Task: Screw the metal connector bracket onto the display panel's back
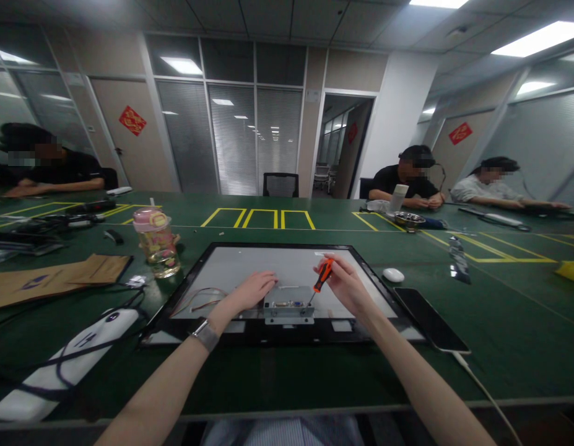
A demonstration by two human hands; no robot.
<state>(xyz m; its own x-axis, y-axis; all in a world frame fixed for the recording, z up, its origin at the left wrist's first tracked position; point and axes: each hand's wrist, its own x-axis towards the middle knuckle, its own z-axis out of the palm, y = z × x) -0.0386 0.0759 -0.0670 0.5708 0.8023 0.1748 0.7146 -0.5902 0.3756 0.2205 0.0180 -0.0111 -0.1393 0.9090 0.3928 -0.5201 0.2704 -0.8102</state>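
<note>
My right hand (pixel 345 282) is closed round the orange and black handle of a screwdriver (pixel 322 276). The screwdriver's thin shaft slants down to the right end of a grey metal bracket box (pixel 289 303) with connector ports along its front. My left hand (pixel 255 287), fingers stretched out, lies flat at the left side of that box. Under both hands is a large flat display panel (pixel 212 266) with a black frame and pale back. Loose thin wires (pixel 194 300) curl on the panel to the left. Whether the screwdriver tip sits in a screw is too small to tell.
Left of the panel stand a pink-lidded drink bottle (pixel 157 244), a paper bag (pixel 59 279) and a white power strip (pixel 73 356) with black cables. To the right lie a white mouse (pixel 393 275) and a charging phone (pixel 430 319). Several people sit across the green table (pixel 277 378).
</note>
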